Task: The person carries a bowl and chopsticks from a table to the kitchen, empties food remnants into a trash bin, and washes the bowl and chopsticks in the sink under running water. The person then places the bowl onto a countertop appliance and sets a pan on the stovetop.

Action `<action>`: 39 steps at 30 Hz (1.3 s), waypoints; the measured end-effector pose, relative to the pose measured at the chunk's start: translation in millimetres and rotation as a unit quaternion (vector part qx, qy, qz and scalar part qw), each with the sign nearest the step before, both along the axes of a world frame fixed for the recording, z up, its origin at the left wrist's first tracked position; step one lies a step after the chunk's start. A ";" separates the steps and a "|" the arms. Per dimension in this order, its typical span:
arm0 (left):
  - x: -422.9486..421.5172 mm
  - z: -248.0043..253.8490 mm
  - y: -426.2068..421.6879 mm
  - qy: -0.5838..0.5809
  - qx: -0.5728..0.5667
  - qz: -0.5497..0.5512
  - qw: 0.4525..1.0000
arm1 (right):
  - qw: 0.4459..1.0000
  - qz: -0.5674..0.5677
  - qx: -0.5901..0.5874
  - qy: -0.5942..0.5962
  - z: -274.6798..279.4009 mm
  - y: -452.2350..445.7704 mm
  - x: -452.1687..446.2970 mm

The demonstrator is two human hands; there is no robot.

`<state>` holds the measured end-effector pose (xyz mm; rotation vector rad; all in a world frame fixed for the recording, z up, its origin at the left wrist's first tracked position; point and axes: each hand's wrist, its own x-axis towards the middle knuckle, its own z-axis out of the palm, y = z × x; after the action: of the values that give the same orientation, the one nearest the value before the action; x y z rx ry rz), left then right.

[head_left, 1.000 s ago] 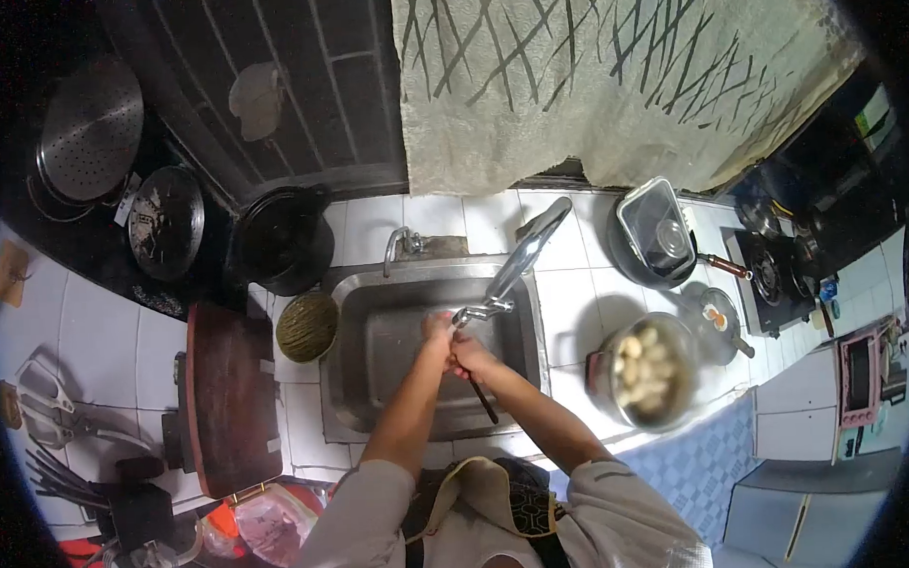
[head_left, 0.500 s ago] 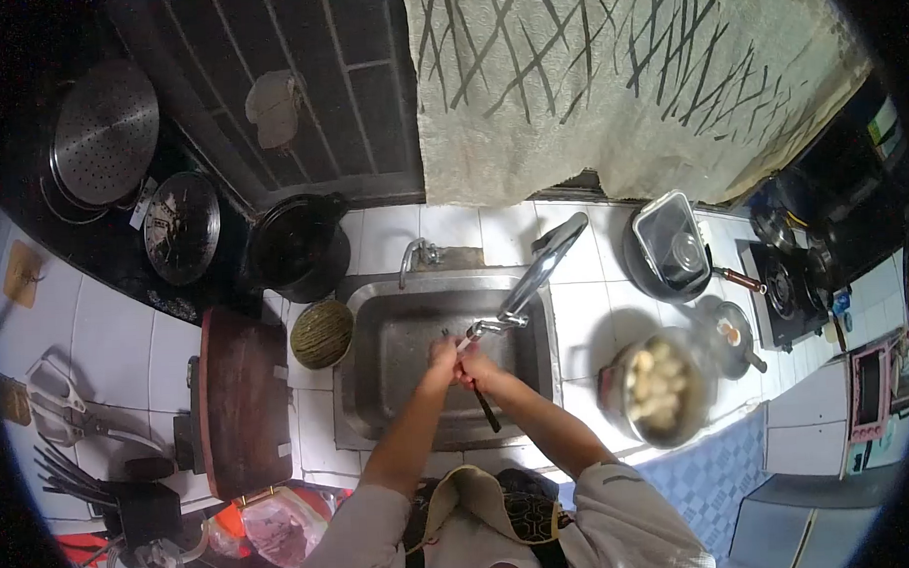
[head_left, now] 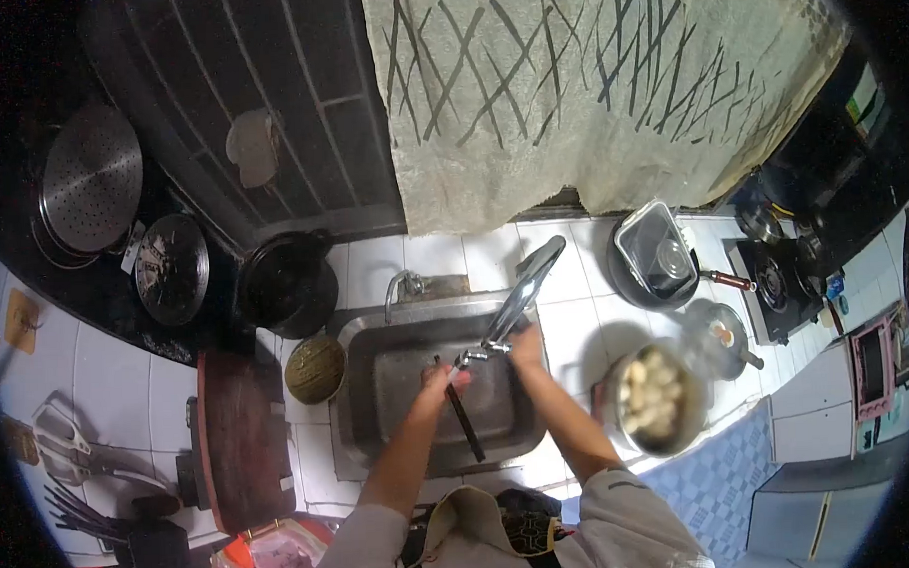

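My left hand (head_left: 452,376) is closed around a long, slim dark utensil (head_left: 466,424) above the sink basin. The utensil's lower end points toward me; its exact kind cannot be made out. The swivel end of the chrome faucet (head_left: 515,300) hangs right beside this hand. On the faucet's right side, my right hand (head_left: 526,350) reaches in close to the metal, near the sink's right rim. Its fingers are partly hidden and blurred, so their grip is unclear. Below both hands lies the steel sink (head_left: 400,451).
A green ribbed melon-like bowl (head_left: 315,370) sits left of the sink, near a dark pot (head_left: 289,285) and a brown cutting board (head_left: 245,442). To the right stand a steaming pot of pale round pieces (head_left: 659,397), a pan with a clear container (head_left: 659,252), and a stove (head_left: 772,278).
My hands have parted. The right hand has moved right and up to the faucet, while the left keeps the dark utensil. The whole view has shifted slightly downward.
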<state>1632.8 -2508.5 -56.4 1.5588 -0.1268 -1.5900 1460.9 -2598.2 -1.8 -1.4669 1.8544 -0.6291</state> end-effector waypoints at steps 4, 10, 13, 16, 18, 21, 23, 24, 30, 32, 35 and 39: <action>-8.1 22.1 -3.4 -0.084 -0.049 0.007 0.995 | 0.976 -0.160 -0.138 -0.044 32.2 -93.8 -32.4; 6.1 3.2 -11.8 -0.613 -0.182 -0.241 0.730 | 0.979 0.068 -0.192 -0.010 29.3 -172.0 -56.8; 17.7 41.9 -9.7 -0.256 -0.148 -0.009 0.955 | 0.967 0.067 -0.209 0.128 68.3 -149.6 -50.1; 24.0 98.6 0.9 -0.266 -0.271 0.032 0.925 | 0.972 0.034 -0.155 0.174 95.9 -133.1 -42.8; 36.1 137.4 13.1 -0.263 -0.274 -0.020 0.925 | 0.969 0.063 -0.164 0.175 108.0 -115.9 -42.3; 41.7 169.7 30.8 -0.244 -0.300 0.011 0.922 | 0.973 -0.029 -0.139 0.181 86.0 -82.5 -46.8; 44.1 185.9 43.2 -0.245 -0.291 0.005 0.925 | 0.973 0.021 -0.030 0.229 52.3 -46.2 -44.3; 46.9 180.6 45.5 -0.251 -0.322 0.004 0.913 | 0.968 0.089 -0.036 0.231 20.3 -27.0 -43.2; 24.9 228.7 85.7 -0.251 -0.366 0.008 0.896 | 0.931 0.317 -0.006 -0.181 21.5 110.8 16.6; 21.7 229.9 92.8 -0.281 -0.416 0.004 0.865 | 0.936 0.309 -0.055 -0.159 53.7 127.2 33.5; 14.5 250.5 112.9 -0.382 -0.423 -0.023 0.821 | 0.931 0.280 -0.123 -0.198 132.0 145.1 48.2; 11.0 241.0 121.9 -0.415 -0.464 0.032 0.782 | 0.882 0.310 -0.255 -0.247 211.4 160.0 56.5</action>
<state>1643.9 -2386.6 184.6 1.2669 -1.1414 -0.4622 1517.4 -2438.2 209.6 -1.8790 0.7772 -1.0801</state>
